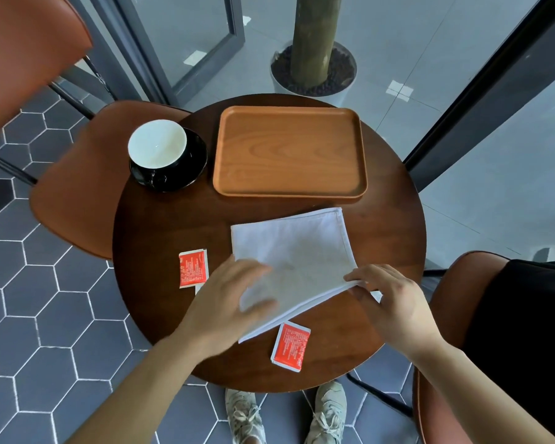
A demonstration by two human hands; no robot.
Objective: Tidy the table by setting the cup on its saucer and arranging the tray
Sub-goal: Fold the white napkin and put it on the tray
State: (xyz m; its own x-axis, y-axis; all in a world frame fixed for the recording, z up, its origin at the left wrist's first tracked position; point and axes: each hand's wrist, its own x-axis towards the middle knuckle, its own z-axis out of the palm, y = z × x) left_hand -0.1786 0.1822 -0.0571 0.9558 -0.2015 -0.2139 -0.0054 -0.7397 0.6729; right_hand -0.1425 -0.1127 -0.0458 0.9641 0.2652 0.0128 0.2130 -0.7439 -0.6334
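Observation:
A black cup with a white inside [157,148] sits on its black saucer [193,169] at the far left of the round wooden table [161,257]. An empty wooden tray [289,152] lies to its right. In front of the tray lies a folded white cloth [297,251]. My left hand [228,293] rests flat on the cloth's near-left part, slightly blurred. My right hand [388,294] pinches the cloth's near-right corner between thumb and fingers. Two red sachets lie on the table, one [193,268] left of the cloth and one [290,347] near the front edge.
Brown chairs stand at the left [74,193] and at the right [455,296], the right one with something black on it. A potted tree trunk [314,59] stands behind the table by glass panels. My shoes show below the table's front edge.

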